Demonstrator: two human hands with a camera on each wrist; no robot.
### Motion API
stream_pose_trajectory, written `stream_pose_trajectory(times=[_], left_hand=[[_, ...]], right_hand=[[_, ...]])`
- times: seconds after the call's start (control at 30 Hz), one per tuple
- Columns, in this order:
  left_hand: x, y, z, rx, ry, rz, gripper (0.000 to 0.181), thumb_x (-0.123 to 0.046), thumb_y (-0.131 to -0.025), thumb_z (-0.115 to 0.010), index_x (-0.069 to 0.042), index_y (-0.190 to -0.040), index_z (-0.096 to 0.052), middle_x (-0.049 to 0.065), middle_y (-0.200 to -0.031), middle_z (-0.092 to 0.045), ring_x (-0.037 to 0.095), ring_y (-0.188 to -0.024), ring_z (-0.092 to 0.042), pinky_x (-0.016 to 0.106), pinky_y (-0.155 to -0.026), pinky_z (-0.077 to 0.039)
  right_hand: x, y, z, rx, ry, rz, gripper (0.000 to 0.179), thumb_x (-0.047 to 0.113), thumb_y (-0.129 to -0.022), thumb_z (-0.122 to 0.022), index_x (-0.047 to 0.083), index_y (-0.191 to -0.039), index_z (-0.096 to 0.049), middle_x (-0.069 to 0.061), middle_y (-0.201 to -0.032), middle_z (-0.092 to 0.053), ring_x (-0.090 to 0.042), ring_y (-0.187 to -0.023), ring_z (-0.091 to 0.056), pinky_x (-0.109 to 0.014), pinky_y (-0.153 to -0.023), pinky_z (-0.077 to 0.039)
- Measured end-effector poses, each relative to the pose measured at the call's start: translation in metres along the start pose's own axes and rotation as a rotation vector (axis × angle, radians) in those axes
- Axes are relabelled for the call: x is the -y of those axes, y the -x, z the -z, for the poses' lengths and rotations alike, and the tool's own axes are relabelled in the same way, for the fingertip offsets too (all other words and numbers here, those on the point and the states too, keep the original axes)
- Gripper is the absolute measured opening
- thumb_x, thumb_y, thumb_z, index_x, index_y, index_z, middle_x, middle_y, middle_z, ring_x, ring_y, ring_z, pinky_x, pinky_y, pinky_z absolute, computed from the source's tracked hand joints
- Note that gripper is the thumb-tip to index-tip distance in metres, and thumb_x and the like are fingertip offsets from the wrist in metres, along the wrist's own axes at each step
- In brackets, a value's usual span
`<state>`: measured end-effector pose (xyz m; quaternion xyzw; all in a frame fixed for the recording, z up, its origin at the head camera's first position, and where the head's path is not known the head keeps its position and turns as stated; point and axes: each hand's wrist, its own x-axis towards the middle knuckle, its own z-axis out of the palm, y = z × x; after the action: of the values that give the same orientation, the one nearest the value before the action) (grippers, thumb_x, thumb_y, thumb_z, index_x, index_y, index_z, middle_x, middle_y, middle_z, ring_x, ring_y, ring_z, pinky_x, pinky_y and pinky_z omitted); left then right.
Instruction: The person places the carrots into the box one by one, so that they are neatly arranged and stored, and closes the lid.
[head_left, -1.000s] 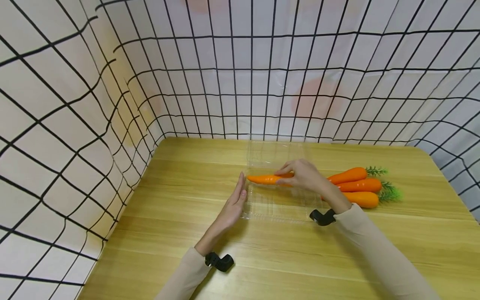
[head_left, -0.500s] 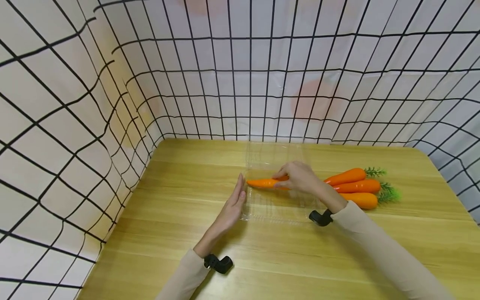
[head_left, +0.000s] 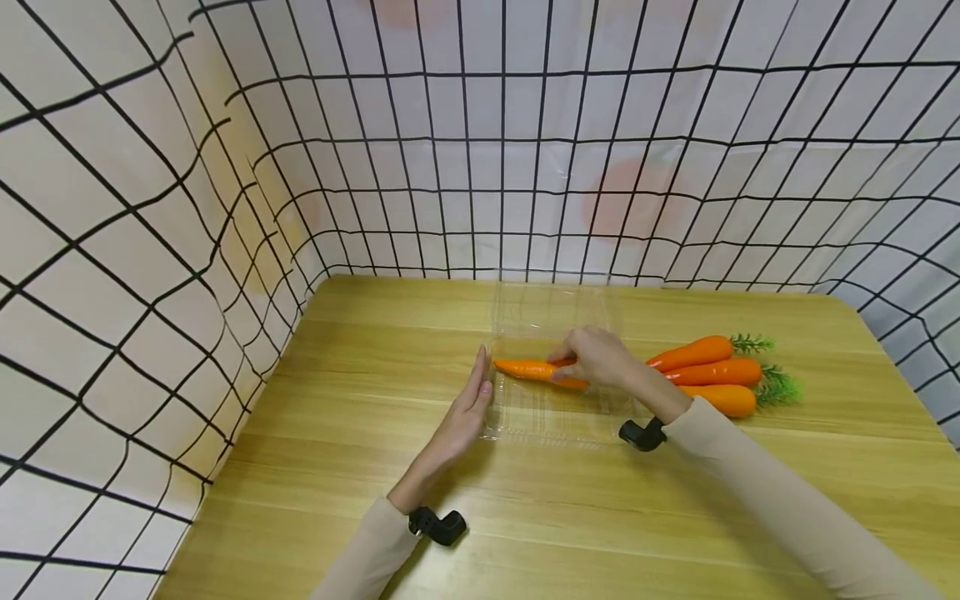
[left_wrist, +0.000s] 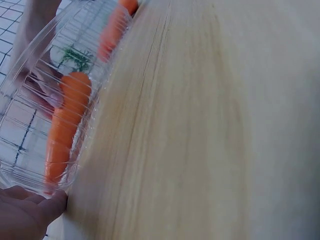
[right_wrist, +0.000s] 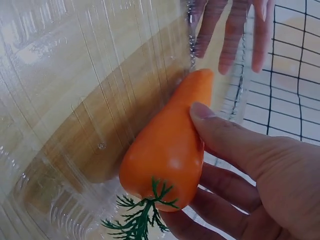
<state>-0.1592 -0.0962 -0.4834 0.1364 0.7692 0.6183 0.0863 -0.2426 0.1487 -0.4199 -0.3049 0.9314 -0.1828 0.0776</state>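
Note:
An orange carrot [head_left: 525,369] with a green leafy top lies inside a clear plastic box [head_left: 555,425], its tip toward the box's left wall. My right hand [head_left: 600,358] pinches it, thumb on one side and fingers on the other, as the right wrist view shows with the carrot [right_wrist: 165,145] close up. Against the outside of the box's left wall rests my left hand [head_left: 465,417], fingers straight. In the left wrist view the carrot [left_wrist: 67,125] shows through the clear wall, and part of my left hand [left_wrist: 30,212] touches the box's end.
Several more carrots [head_left: 716,372] with green tops lie side by side on the wooden table [head_left: 337,392], right of the box. The box's clear lid [head_left: 551,304] is folded back toward the black wire grid [head_left: 450,167] that stands around the table.
My right hand has moved slightly down and toward me with the carrot, whose stem end now angles more toward me. The left hand has stayed at the box's left wall.

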Motion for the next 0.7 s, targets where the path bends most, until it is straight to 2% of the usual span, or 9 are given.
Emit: stream_pose_trajectory(times=[0.23,0.57,0.7], left_hand=[[0.0001,-0.0004,-0.0003,-0.007,-0.026,-0.002,0.061,-0.014,-0.115,-0.026,-0.012,-0.167,0.005,0.014,-0.175,-0.006,0.033,-0.161,-0.012,0.051,-0.132,-0.012],[-0.0008,-0.0003,-0.0005,-0.006,-0.026,0.006,0.060,-0.016,-0.115,-0.025,-0.012,-0.167,0.005,0.014,-0.175,-0.005,0.033,-0.161,-0.013,0.050,-0.132,-0.013],[-0.0014,0.0000,-0.0002,-0.007,-0.030,0.009,0.061,-0.017,-0.115,-0.026,-0.012,-0.167,0.005,0.014,-0.175,-0.005,0.032,-0.161,-0.013,0.050,-0.132,-0.012]], right_hand=[[-0.0004,-0.0002,-0.0005,0.003,-0.015,-0.018,0.030,0.023,-0.084,-0.087,0.008,-0.108,-0.083,-0.011,-0.103,-0.081,-0.019,-0.083,-0.076,-0.023,-0.059,-0.054],[0.0019,-0.0011,0.0008,0.023,-0.019,-0.010,0.029,0.021,-0.085,-0.086,0.006,-0.109,-0.082,-0.012,-0.104,-0.081,-0.021,-0.086,-0.077,-0.028,-0.063,-0.059],[0.0036,-0.0020,0.0016,0.026,0.003,-0.007,0.029,0.022,-0.085,-0.086,0.007,-0.109,-0.082,-0.012,-0.107,-0.081,-0.025,-0.093,-0.077,-0.032,-0.069,-0.061]])
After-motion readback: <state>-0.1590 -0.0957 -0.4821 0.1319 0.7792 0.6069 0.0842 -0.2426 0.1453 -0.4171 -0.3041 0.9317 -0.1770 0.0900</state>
